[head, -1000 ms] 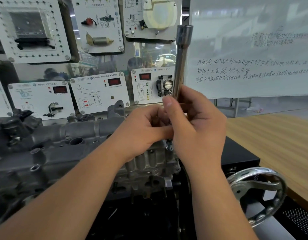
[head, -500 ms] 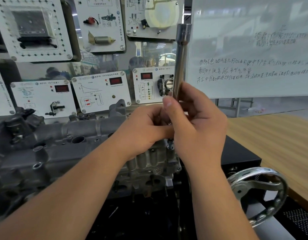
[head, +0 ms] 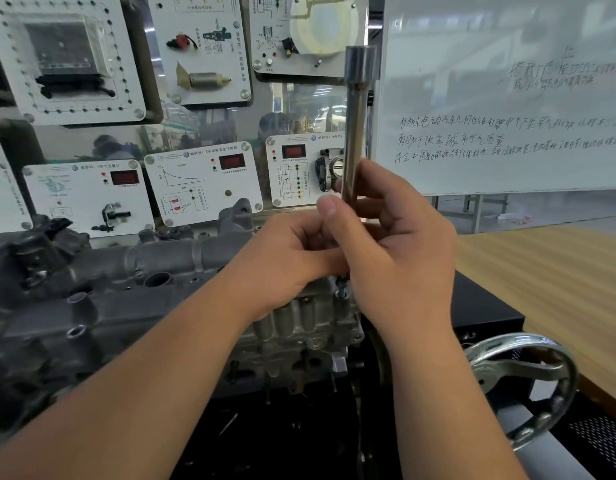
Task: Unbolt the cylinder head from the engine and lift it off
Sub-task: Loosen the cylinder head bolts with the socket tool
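Both hands, right hand and left hand, curl their fingers round the upright steel socket extension. Below them the cylinder head sits bolted on the engine: cast metal, probably heavy, rigid, best lifted by both ends.

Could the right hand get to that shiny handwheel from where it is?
Probably yes: the handwheel sits below the right hand with nothing between them, but that hand grips the steel extension bar.
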The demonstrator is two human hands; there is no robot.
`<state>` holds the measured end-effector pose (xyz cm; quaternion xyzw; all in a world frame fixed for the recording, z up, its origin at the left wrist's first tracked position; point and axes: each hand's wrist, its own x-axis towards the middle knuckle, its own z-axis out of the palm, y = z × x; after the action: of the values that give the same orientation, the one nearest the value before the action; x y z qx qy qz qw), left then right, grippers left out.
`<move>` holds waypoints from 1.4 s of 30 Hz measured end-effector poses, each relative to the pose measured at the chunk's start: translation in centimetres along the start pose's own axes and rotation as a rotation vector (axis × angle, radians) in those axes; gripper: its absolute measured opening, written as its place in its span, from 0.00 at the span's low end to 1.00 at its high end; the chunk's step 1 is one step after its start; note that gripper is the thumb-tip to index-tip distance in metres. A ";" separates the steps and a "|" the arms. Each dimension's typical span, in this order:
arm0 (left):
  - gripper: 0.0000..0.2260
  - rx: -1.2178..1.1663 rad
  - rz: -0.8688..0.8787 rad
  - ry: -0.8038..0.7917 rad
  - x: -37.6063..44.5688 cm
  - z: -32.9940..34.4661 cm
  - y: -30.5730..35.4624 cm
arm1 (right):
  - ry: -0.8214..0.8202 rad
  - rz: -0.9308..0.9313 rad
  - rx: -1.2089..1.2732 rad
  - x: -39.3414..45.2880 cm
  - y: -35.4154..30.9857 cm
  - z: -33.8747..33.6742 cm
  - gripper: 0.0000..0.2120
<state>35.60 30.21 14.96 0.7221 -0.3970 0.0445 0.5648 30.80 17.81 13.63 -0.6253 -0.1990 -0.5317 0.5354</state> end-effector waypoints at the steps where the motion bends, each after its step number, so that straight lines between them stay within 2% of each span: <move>1: 0.13 0.029 -0.009 0.006 0.1 0.1 0.1 | 0.021 0.002 -0.009 0.0 0.1 0.0 0.21; 3: 0.16 0.056 -0.035 0.019 0.1 0.3 0.0 | 0.068 0.015 0.000 0.0 0.4 0.0 0.21; 5: 0.13 0.025 -0.024 0.039 0.1 0.2 -0.2 | 0.080 0.037 0.026 -0.2 0.4 0.0 0.20; 11: 0.18 -0.023 -0.034 -0.009 -0.2 0.1 0.1 | -0.007 0.065 0.109 -0.2 0.3 0.0 0.18; 17: 0.11 0.106 -0.021 0.046 0.1 0.2 -0.1 | 0.058 0.060 0.035 -0.1 0.2 -0.1 0.09; 23: 0.06 0.009 -0.030 -0.024 -0.2 0.2 0.1 | 0.029 0.104 0.091 -0.2 0.1 0.0 0.19; 27: 0.08 0.067 -0.002 0.003 0.0 0.2 -0.1 | -0.014 0.096 0.070 -0.1 -0.1 0.0 0.17; 30: 0.17 0.133 0.015 0.005 0.1 0.4 0.0 | 0.026 0.135 0.048 -0.2 0.1 0.1 0.12; 32: 0.17 0.112 0.016 -0.001 0.1 0.4 -0.1 | 0.041 0.142 0.014 -0.2 0.1 0.0 0.10; 35: 0.10 0.013 0.008 -0.011 -0.2 0.2 -0.1 | 0.003 0.127 -0.001 -0.1 0.1 -0.3 0.12; 38: 0.12 -0.003 0.024 -0.022 -0.3 0.2 0.1 | -0.040 0.113 -0.002 0.0 0.0 -0.4 0.20; 40: 0.15 -0.013 0.034 -0.013 -0.4 0.3 0.2 | -0.072 0.114 -0.007 0.0 0.0 -0.5 0.21; 42: 0.14 0.010 0.043 0.005 -0.4 0.3 0.1 | -0.102 0.123 0.001 -0.1 0.0 -0.4 0.21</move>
<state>35.20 30.18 14.72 0.7161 -0.4108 0.0603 0.5610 30.62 17.44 13.49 -0.6625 -0.1876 -0.4651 0.5564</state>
